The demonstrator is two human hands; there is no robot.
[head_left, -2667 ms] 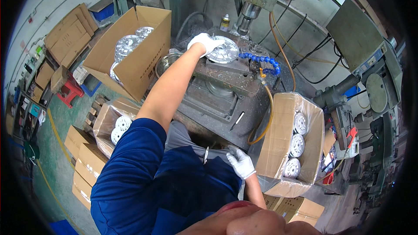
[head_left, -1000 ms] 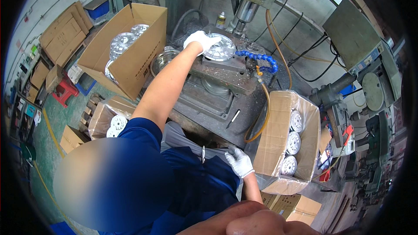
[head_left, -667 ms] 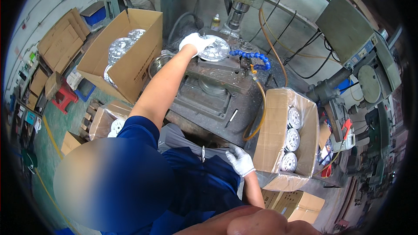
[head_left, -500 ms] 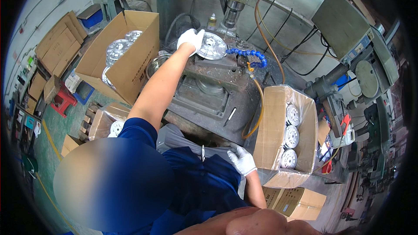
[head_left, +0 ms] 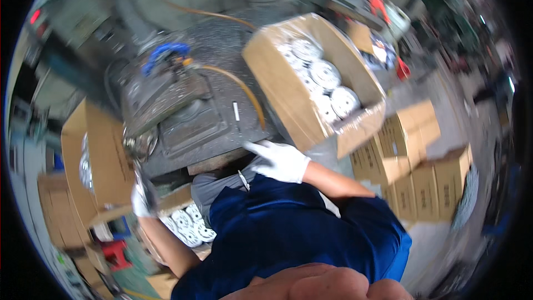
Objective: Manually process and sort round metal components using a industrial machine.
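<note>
Nothing legible for me right now: on my right, dark print (head_left: 426,200) shows on the brown, box-shaped cardboard cartons (head_left: 415,184), but it's too small and blurred to read.

the scene is moderately lit; the left hand (head_left: 143,200) and blue hose (head_left: 165,53) are smeared by motion blur, edges are bowed by fisheye distortion, and corners are blackened.

- dark grey flat metal table (head_left: 222,44), strewn with small pale specks (head_left: 214,32)
- slim white pen-shaped stick (head_left: 236,111) lying on it
- grey rectangular metal base (head_left: 191,128) beside the stick
</note>
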